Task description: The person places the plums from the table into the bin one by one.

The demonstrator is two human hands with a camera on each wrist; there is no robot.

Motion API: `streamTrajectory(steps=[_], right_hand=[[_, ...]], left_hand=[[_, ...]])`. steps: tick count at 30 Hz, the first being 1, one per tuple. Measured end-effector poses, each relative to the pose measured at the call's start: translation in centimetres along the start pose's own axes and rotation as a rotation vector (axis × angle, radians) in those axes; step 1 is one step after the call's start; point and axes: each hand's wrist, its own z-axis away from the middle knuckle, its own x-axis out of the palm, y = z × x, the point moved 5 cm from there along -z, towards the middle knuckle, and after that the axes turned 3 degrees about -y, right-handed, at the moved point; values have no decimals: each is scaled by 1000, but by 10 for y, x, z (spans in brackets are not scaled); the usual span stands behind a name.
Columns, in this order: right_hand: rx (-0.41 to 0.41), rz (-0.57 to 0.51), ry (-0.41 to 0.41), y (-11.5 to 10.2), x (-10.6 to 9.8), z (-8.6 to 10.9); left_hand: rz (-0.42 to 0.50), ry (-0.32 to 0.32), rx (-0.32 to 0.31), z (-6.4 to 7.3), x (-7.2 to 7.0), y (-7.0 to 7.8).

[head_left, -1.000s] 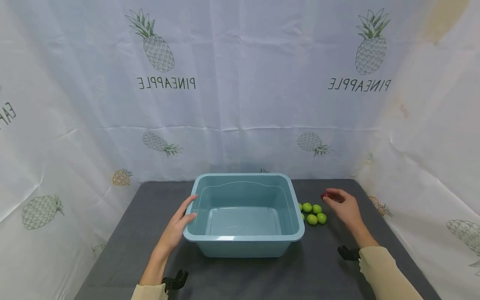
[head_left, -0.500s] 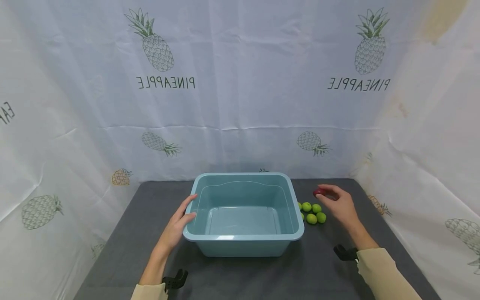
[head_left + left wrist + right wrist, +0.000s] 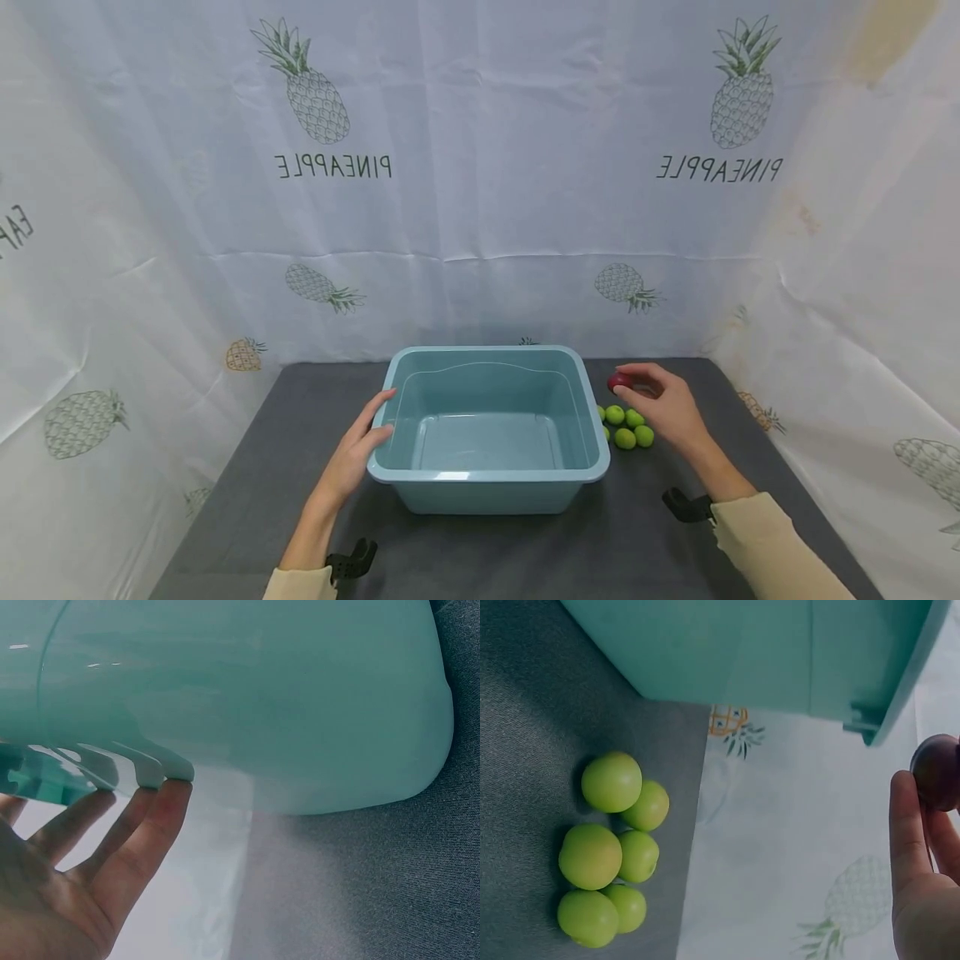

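Note:
A light blue plastic basin (image 3: 487, 477) stands on the dark table, in front of the body. My left hand (image 3: 348, 458) grips its left rim, thumb over the edge; in the left wrist view several fingertips (image 3: 174, 796) press its outer wall. Off the basin's right side, my right hand (image 3: 670, 408) pinches a dark red plum (image 3: 618, 382) between thumb and fingers, raised to about rim height. The right wrist view shows this plum (image 3: 936, 772) at its right edge, partly cut off. Below the hand, several green plums (image 3: 590, 856) lie grouped on the table beside the basin.
The dark grey table (image 3: 300, 467) extends on both sides of the basin. White cloth (image 3: 480, 208) printed with pineapples hangs behind and along the sides. A black wrist mount (image 3: 686, 505) sits on the right forearm, another (image 3: 352, 560) on the left.
My right hand has carried the dark red plum leftward and slightly upward, closer to the basin's right rim. The left hand and the basin have stayed in place.

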Motion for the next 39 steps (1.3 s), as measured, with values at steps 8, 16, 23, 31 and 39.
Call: streamTrajectory(steps=[8,16,23,31,39], right_hand=[[0,1,-56,-18,8,-4],[10,4,-118,-42,14,-9],[7,-37,-181,-56,25,-18],[-6,-89,-243,-67,44,-27],[-43,-102,-280,-81,60,-35]], left_hand=[[-5,5,-8,-1,-1,-2],[-2,5,-10,-1,0,-4],[6,6,-6,-1,0,-2],[10,2,-6,-1,-1,-2],[22,-8,-29,0,0,-1]])
